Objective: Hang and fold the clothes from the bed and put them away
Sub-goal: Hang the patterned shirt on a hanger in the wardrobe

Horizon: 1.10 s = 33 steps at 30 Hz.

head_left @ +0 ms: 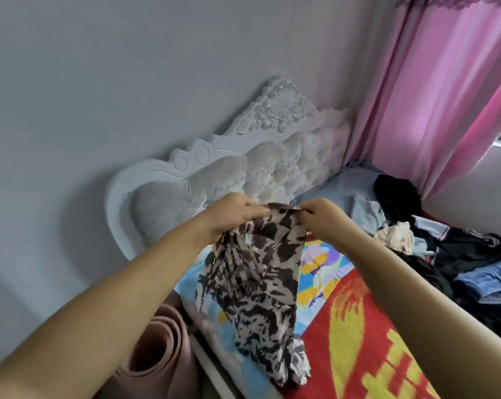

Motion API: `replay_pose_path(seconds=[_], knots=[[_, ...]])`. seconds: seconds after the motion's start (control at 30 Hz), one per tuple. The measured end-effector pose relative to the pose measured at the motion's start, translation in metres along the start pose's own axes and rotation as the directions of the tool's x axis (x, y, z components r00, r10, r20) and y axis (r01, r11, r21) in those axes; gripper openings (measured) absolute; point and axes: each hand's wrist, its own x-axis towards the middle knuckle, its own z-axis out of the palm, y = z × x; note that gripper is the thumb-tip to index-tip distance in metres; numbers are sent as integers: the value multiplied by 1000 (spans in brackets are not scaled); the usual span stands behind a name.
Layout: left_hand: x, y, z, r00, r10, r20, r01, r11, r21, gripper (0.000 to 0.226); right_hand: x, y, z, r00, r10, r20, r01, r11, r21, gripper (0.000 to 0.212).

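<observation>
**Two hands hold a patterned garment up over the bed**

Both hands are raised in front of the headboard, gripping the top edge of a black-and-cream patterned garment (pixel 257 277). The left hand (pixel 234 217) has its fingers curled round a bunched part of the fabric at the upper left corner. The right hand (pixel 324 217) pinches the dark hem at the upper right corner between thumb and fingers. Between the two hands the hem runs as a short, nearly level strip. From there the cloth hangs down in loose folds, and its lower end rests crumpled on the bed (pixel 315 306) near the left edge of the mattress.

The bed carries a bright sheet with blue, yellow and purple shapes, and over it lies a red blanket (pixel 358 341) with yellow markings, blurred in the lower right. Further right, against the wall, a heap of clothes (pixel 445 249) lies on the mattress: black pieces, pale blue denim and a cream item tangled together. A white carved headboard (pixel 243 156) with tufted padding stands against the grey wall. Pink curtains (pixel 433 96) hang at the right by a window. Beside the bed, at the lower left, stands a rolled pink mat (pixel 154 361).
</observation>
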Motion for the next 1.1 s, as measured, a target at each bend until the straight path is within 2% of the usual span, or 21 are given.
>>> replay_pose_path(seconds=[0.07, 0.2, 0.27, 0.3, 0.4, 0.47, 0.53, 0.57, 0.6, 0.67, 0.73, 0.8, 0.83, 0.9, 0.97, 1.03, 1.1], knots=[[-20, -3, -12, 995, -17, 99, 15, 1000, 15, 24, -12, -8, -1, 996, 67, 57, -78, 975, 209, 31], [-49, -10, -24, 999, 34, -21, -26, 945, 325, 6, -34, -32, -7, 989, 70, 131, -129, 847, 517, 24], [-63, -17, -25, 999, 5, -35, 11, 893, 451, 7, -46, -45, -12, 991, 23, 134, -98, 807, 582, 22], [-70, -20, -25, 998, -16, -57, 40, 888, 459, 12, -52, -51, -16, 992, 2, 130, -80, 798, 598, 21], [-93, -21, -19, 984, 0, -180, 75, 910, 407, 19, -73, -63, -31, 987, -73, 142, -29, 796, 605, 20], [-113, -13, -5, 917, 114, -383, 41, 927, 373, 15, -89, -66, -41, 979, -117, 166, -9, 792, 610, 20], [-143, 0, 24, 813, 296, -502, -159, 942, 297, 3, -106, -68, -47, 970, -157, 185, 8, 784, 621, 19], [-159, 4, 44, 776, 384, -500, -251, 916, 314, 11, -117, -69, -48, 962, -183, 205, 17, 784, 620, 19], [-175, 6, 67, 770, 439, -464, -290, 888, 358, 24, -128, -69, -47, 948, -213, 235, 23, 785, 619, 19], [-199, 4, 109, 823, 419, -384, -240, 869, 433, 39, -151, -68, -45, 907, -288, 309, 39, 786, 617, 20], [-218, -1, 134, 840, 372, -395, -185, 880, 437, 31, -172, -65, -42, 852, -365, 376, 63, 784, 618, 23], [-241, -4, 135, 806, 317, -500, -135, 921, 366, 13, -190, -62, -37, 812, -400, 426, 93, 809, 581, 24], [-256, -6, 130, 787, 269, -556, -95, 943, 320, 11, -197, -59, -32, 804, -404, 436, 127, 833, 538, 22], [-290, -8, 118, 739, 190, -647, -29, 967, 251, 19, -212, -57, -17, 823, -402, 402, 258, 894, 366, 19], [-324, -6, 106, 654, 180, -734, 11, 969, 247, 36, -228, -60, 3, 835, -400, 377, 348, 916, 199, 26], [-355, 3, 95, 597, 173, -783, 51, 966, 252, 44, -250, -73, 25, 803, -412, 431, 368, 911, 185, 33], [-380, 7, 85, 579, 162, -799, 101, 959, 267, 42, -278, -89, 45, 740, -487, 465, 428, 873, 234, 39]])
